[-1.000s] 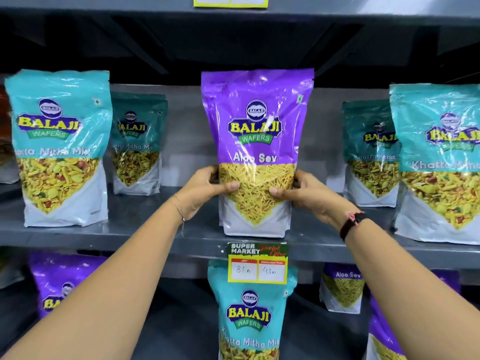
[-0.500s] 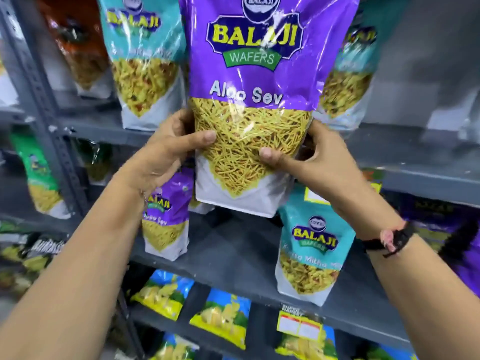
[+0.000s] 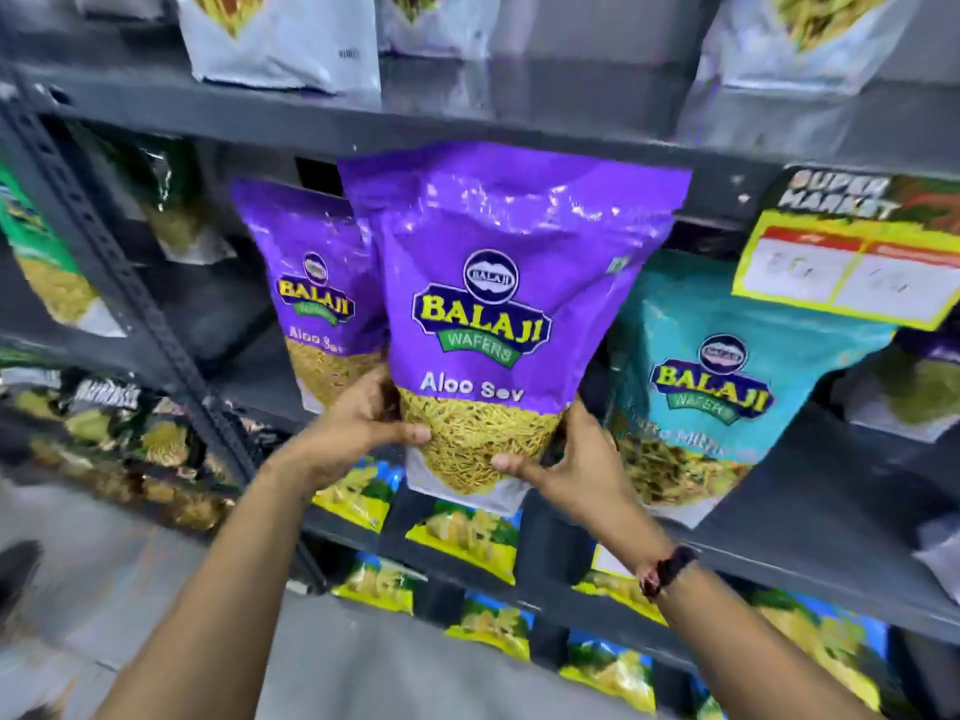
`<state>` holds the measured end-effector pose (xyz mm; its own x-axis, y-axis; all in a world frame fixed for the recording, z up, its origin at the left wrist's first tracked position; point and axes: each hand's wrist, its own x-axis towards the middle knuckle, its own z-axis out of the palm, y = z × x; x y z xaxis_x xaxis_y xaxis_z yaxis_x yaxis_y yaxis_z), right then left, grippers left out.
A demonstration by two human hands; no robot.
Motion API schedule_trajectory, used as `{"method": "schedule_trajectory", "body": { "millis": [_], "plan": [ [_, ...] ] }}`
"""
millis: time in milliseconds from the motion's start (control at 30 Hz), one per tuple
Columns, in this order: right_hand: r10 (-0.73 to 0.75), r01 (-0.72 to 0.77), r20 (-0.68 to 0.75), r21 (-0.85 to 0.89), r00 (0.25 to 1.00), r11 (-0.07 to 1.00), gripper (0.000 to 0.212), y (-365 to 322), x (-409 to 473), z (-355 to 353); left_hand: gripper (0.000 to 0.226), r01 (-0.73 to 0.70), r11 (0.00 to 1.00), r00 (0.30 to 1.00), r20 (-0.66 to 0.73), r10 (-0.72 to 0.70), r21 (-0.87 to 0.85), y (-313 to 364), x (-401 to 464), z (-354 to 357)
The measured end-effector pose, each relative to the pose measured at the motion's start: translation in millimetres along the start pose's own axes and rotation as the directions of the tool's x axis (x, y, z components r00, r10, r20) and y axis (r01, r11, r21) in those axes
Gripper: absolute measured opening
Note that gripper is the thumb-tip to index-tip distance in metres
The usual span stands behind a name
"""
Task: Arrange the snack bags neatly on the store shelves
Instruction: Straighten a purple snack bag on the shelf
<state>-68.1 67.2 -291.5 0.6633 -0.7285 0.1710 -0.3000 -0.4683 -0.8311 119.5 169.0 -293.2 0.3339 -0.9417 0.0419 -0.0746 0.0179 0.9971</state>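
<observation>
I hold a purple Aloo Sev bag (image 3: 498,283) upright in the air in front of the middle shelf (image 3: 810,491). My left hand (image 3: 363,423) grips its lower left side and my right hand (image 3: 576,465) grips its lower right corner. Behind it on the left stands a second purple Aloo Sev bag (image 3: 306,288), partly covered by the held one. A teal Khatta Mitha Mix bag (image 3: 717,387) stands on the same shelf to the right.
The upper shelf (image 3: 467,122) carries white-bottomed bags. A yellow price tag (image 3: 852,262) hangs from its edge at the right. Yellow and blue chip packets (image 3: 467,543) fill the lower shelves. A slanted metal upright (image 3: 130,293) divides off another rack at the left.
The purple bag came off the upper shelf and moved down to the level of the shelf below, both hands still on it. The view dropped and tilted with it.
</observation>
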Motion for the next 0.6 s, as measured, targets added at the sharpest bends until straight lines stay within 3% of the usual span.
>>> {"method": "schedule_trajectory", "body": {
  "millis": [100,233,600],
  "plan": [
    [0.047,-0.047,-0.004,-0.018,0.999,0.999,0.065,27,11,12,0.053,0.072,0.997,0.997,-0.002,-0.072,0.024,-34,21,4],
    [0.108,-0.108,-0.039,0.021,0.993,0.994,0.065,54,34,22,0.06,0.086,0.995,0.995,-0.056,-0.083,0.055,-59,52,11],
    [0.154,-0.146,-0.104,0.08,0.983,0.986,0.066,81,67,29,0.067,0.089,0.995,0.995,-0.048,-0.087,0.044,-76,95,21]
  ]
}}
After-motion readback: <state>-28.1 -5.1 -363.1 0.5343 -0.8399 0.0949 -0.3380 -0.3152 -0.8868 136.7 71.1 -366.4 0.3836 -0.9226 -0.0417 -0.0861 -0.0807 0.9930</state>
